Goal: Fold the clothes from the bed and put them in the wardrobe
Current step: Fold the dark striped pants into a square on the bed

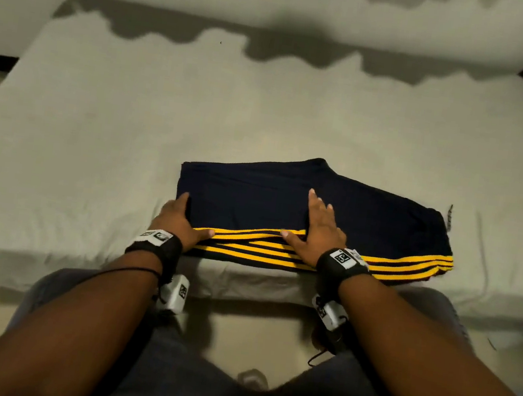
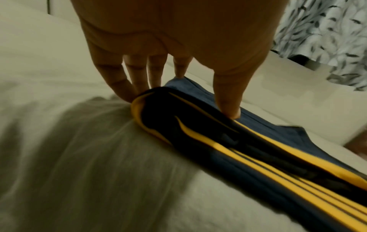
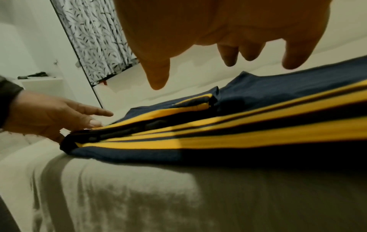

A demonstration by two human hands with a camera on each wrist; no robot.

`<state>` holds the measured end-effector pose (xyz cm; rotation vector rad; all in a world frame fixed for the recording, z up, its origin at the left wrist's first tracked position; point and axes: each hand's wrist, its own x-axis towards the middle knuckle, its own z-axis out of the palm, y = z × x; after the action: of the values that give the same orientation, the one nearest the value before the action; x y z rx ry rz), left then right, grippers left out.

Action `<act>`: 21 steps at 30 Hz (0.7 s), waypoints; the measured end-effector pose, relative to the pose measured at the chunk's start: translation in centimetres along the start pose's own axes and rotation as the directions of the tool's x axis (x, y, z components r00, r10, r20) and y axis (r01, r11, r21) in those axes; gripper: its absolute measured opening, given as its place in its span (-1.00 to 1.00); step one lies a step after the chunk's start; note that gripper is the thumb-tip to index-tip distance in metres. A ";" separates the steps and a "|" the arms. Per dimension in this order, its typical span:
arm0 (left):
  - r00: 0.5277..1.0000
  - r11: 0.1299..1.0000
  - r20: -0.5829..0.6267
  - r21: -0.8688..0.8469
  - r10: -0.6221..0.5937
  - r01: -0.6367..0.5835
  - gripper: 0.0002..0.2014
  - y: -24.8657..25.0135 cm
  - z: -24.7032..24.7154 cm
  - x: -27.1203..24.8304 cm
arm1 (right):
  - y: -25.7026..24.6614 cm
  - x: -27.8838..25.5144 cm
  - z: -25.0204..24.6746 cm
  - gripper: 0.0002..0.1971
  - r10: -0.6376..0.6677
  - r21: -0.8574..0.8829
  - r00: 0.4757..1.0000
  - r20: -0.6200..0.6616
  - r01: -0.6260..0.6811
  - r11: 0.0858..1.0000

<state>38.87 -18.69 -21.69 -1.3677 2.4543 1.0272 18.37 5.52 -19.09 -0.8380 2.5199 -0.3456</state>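
The folded navy garment point(image 1: 367, 218) lies flat on the bed point(image 1: 129, 130), close to the near edge, with its yellow stripes point(image 1: 411, 264) running along the near side. The left hand point(image 1: 180, 220) sits at the garment's left end, thumb on the stripes. The right hand point(image 1: 319, 228) rests flat on the middle, fingers straight, thumb spread over the stripes. A drawstring point(image 1: 449, 217) protrudes at the right end.

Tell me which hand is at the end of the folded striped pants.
The left hand: its fingers touch the striped pants at their left end; the right hand is over the middle.
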 end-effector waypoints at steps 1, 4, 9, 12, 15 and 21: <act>1.000 0.996 -0.025 -0.088 -0.018 0.016 0.03 -0.2 -0.1 -0.5 | 0.4 -0.9 -0.3 0.15 0.009 0.049 1.000 -0.006 -0.009 0.999; 0.985 0.936 -0.009 -0.312 -0.175 0.163 -0.02 0.0 -0.6 -1.5 | 1.4 -3.1 -0.9 0.20 0.039 0.295 0.998 -0.045 -0.024 0.955; 0.922 0.885 0.040 -0.270 -0.384 0.380 -0.33 0.6 -1.0 -2.2 | 2.8 -5.9 -2.0 0.17 0.091 0.418 0.988 -0.127 -0.030 0.908; 0.950 0.914 -0.019 -0.276 -0.313 0.296 -0.52 2.2 -1.4 -2.7 | 3.5 -6.6 -2.4 0.06 0.114 0.418 0.986 -0.122 -0.054 0.907; 0.972 0.917 -0.178 -0.392 -0.153 0.073 -0.76 5.0 -1.1 -2.9 | 3.9 -6.8 -2.3 -0.11 0.113 0.398 0.989 -0.094 -0.066 0.915; 0.955 0.835 -0.233 -0.476 0.184 -0.277 -0.79 11.2 1.9 -4.6 | 3.6 -6.1 -2.3 -0.34 0.086 0.505 0.995 -0.054 -0.047 0.862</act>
<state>32.18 -10.40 -15.63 -1.3555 2.6434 1.7855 19.77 12.31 -16.31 -0.5319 2.3413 -0.9779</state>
